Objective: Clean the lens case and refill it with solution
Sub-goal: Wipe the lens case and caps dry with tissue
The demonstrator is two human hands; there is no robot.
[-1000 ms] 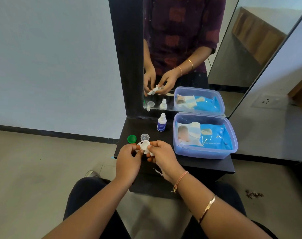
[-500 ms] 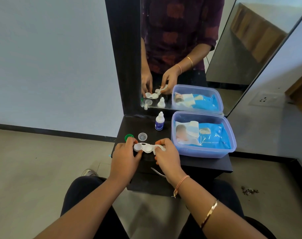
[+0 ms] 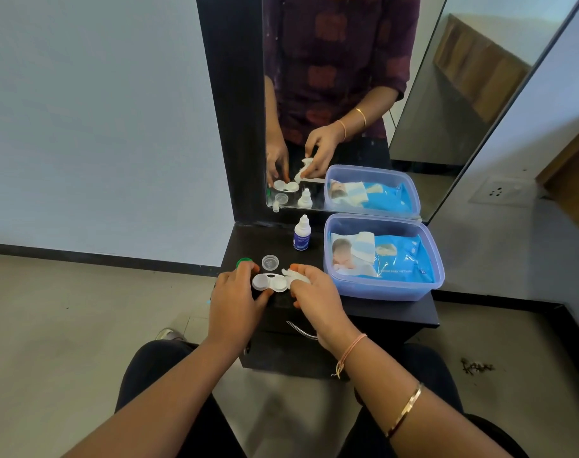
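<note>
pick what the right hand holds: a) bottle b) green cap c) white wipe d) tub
c: the right hand pinches a white wipe at the right end of the case, while the bottle stands apart at the back.

A pale wall [image 3: 99,127] meets a beige floor [image 3: 66,325] at a black skirting [image 3: 83,256]. A dark-framed mirror [image 3: 430,94] rises behind a black table [image 3: 380,312].
</note>
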